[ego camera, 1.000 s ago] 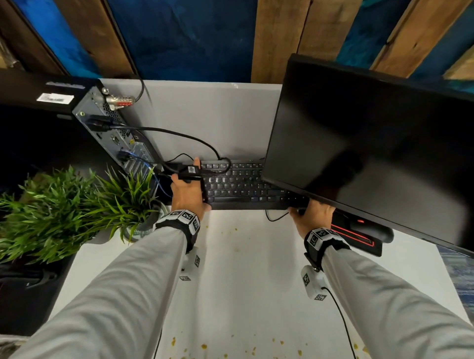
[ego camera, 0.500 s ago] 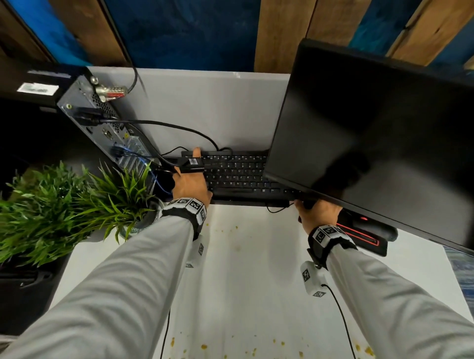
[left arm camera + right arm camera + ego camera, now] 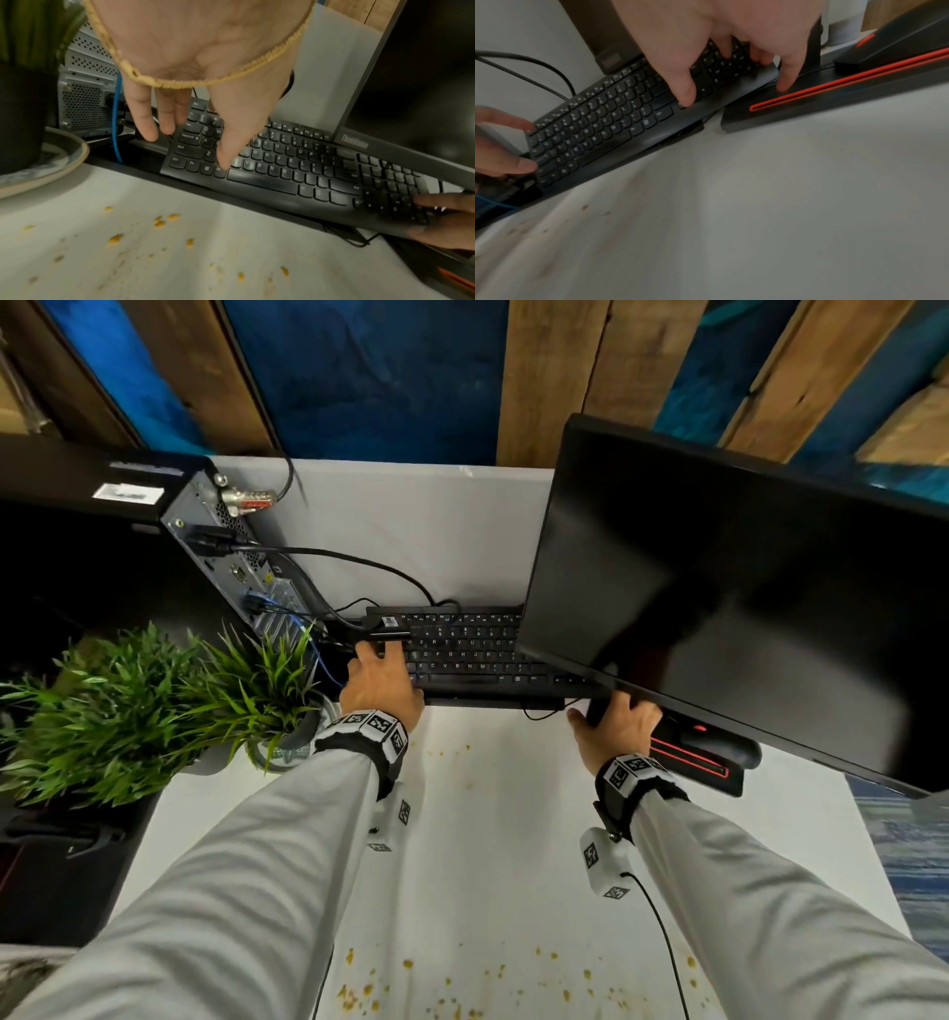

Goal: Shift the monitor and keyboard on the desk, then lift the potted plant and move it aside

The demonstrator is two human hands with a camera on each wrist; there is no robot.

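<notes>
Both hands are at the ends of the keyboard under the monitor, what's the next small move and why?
Probably slide the keyboard a little toward the near table edge. The right hand already grips its right end, thumb on the keys. The left hand hangs open over the left end with a small adapter lying on that corner. The monitor overhangs the right keys, so lifting looks cramped.
</notes>
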